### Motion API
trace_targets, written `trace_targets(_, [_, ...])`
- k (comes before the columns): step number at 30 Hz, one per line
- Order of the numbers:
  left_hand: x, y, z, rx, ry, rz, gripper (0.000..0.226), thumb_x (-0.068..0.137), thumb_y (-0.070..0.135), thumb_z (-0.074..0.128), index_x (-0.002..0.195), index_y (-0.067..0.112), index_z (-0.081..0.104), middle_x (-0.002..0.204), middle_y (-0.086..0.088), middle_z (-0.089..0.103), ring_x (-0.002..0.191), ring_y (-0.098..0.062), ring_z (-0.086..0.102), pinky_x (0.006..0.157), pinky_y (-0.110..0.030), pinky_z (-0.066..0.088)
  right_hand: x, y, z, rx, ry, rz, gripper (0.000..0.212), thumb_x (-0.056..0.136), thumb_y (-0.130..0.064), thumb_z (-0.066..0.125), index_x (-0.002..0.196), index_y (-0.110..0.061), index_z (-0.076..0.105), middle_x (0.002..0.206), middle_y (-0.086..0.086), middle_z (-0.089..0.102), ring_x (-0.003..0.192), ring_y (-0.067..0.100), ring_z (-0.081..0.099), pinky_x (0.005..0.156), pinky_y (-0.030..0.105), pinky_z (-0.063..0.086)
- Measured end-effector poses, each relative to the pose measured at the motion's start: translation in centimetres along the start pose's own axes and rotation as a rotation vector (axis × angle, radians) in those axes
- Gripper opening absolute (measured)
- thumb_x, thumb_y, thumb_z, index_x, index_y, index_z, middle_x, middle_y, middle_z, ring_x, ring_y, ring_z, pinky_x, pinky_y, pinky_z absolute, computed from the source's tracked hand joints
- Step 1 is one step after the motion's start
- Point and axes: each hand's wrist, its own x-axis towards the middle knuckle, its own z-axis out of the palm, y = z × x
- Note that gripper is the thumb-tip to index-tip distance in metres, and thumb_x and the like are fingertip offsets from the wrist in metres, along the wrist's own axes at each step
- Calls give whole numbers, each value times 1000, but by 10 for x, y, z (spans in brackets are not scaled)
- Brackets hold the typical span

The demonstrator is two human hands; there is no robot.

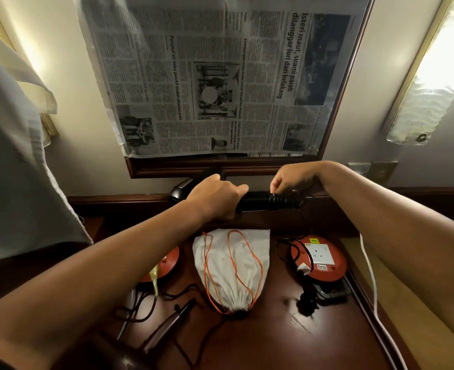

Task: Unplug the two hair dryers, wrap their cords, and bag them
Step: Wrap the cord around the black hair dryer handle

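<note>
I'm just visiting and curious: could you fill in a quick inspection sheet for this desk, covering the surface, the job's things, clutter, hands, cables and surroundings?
Surface: dark wooden desk, glossy.
Job's things: black hair dryer held up above the desk; second hair dryer lying at the near left; white drawstring bag with orange cord lying flat in the middle.
Clutter: two red extension reels, left reel, right reel with an empty socket.
Hands: left hand grips the dryer's handle; right hand pinches the cord wound round it.
Cables: loose black cord by the second dryer; white cable along the right edge.
Surroundings: newspaper covering a framed mirror; wall socket.
</note>
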Motion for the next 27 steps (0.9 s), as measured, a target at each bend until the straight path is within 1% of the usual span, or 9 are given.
trace_targets(3, [1,6,4,28,8,-15,39,94,37,49,127,16,46,98,-5,69,90,-26,64,77,-33,32,-1,-11,3,2,67,-2,15,90,-14,55,84,-7,66,77,6,60,68,16,57,61,25,47])
trace_targets(5, [1,10,9,9,-7,-53,37,95,35,49,127,17,47,98,-4,68,91,-25,64,82,-35,37,-5,-17,13,-72,106,-23,19,91,-24,55,83,-9,64,74,4,56,67,15,53,61,24,44])
trace_targets(9, [-1,15,23,-82,-62,-93,25,90,35,54,110,19,51,90,0,66,87,-24,64,82,-37,38,-12,-9,48,-418,175,-100,45,84,-50,63,109,-14,55,100,0,53,91,15,51,69,22,40])
trace_targets(12, [0,24,31,-135,-138,-116,27,87,38,57,107,21,52,82,3,60,78,-20,61,79,-35,41,-8,11,71,-486,311,-162,44,81,-46,69,107,-15,52,110,4,47,95,16,44,74,23,37])
trace_targets(17, [0,35,36,-202,-228,-135,28,87,36,60,109,21,51,79,3,55,69,-16,52,73,-31,37,-8,32,93,-474,469,-226,37,84,-45,66,104,-17,54,101,3,59,90,14,46,73,24,40])
trace_targets(20, [2,32,34,-280,-320,-137,36,87,40,60,115,19,49,89,1,59,77,-16,55,74,-31,37,-11,41,99,-501,583,-312,39,86,-43,63,110,-14,55,102,3,59,94,17,48,80,25,42])
trace_targets(23, [5,20,24,-527,-443,-166,54,86,56,58,125,19,48,112,-1,62,97,-18,58,83,-33,45,-12,45,102,-529,666,-376,42,85,-39,65,114,-10,56,103,6,60,95,19,49,81,25,40])
trace_targets(25, [1,9,22,-644,-338,-253,66,85,65,51,132,20,48,126,-4,58,114,-21,55,98,-37,43,-13,48,102,-507,708,-403,43,84,-37,68,112,-6,58,99,8,61,92,21,50,78,27,42])
trace_targets(27, [-6,1,25,-735,-63,-407,65,86,64,51,133,20,50,132,-7,55,124,-24,49,105,-41,39,-13,50,102,-502,744,-419,45,80,-35,72,109,-3,59,96,10,63,90,25,53,77,32,46])
